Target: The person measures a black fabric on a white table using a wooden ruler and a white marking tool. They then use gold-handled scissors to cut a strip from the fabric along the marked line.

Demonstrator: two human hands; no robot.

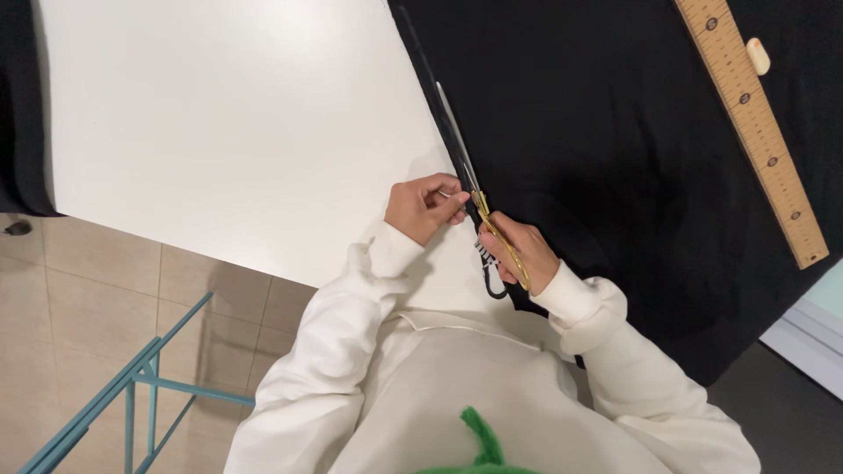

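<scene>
Head view: right hand [520,253] is closed around the gold handles of the scissors [479,197], blades lying along the edge of the black fabric [615,158] where it meets the white table [219,114]. Left hand [425,206] pinches the fabric edge just beside the blades. Best to keep that edge taut, fingers off the blade line, and take long, even cuts.

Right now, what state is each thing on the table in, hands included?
Scissors: blades along the fabric edge, tips pointing away from the person.
Right hand: closed in a grip on the gold scissor handles.
Left hand: fingers pinching the edge beside the blades.
Black fabric: spread flat.
White table: partly covered by fabric.
Wooden ruler: lying flat on the fabric, untouched.
White chalk: lying beside the ruler.
</scene>
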